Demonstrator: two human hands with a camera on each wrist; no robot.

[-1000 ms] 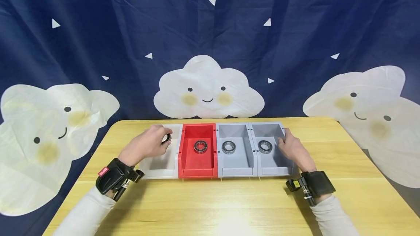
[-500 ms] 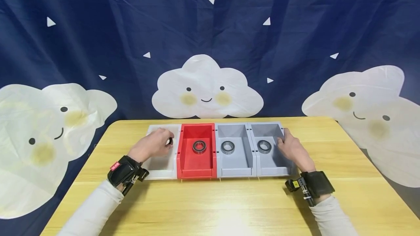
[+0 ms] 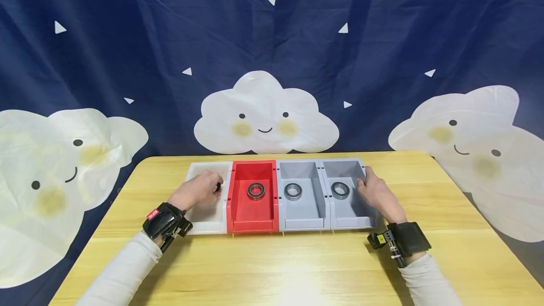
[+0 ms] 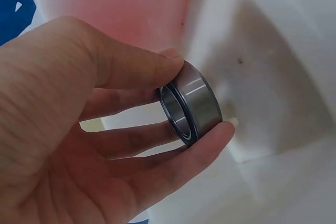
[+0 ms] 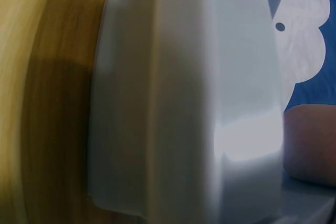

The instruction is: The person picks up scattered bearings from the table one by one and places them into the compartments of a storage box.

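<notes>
My left hand is over the white bin at the left end of the row. Between its thumb and fingertips it pinches a steel ball bearing, tilted on edge, above the bin's floor. My right hand grips the outer side wall of the rightmost grey bin, thumb over the rim. In the right wrist view, that bin's wall hides most of the hand. One bearing lies flat in the red bin, another in the middle grey bin, a third in the rightmost.
The bins stand side by side on a wooden table, fronts facing me. Behind the table hangs a dark blue curtain with clouds on it. A strapped camera sits on each wrist.
My left hand has moved slightly right and lower into the white bin, with the bearing still pinched. My right hand keeps its hold on the grey bin. The head view has shifted a little.
</notes>
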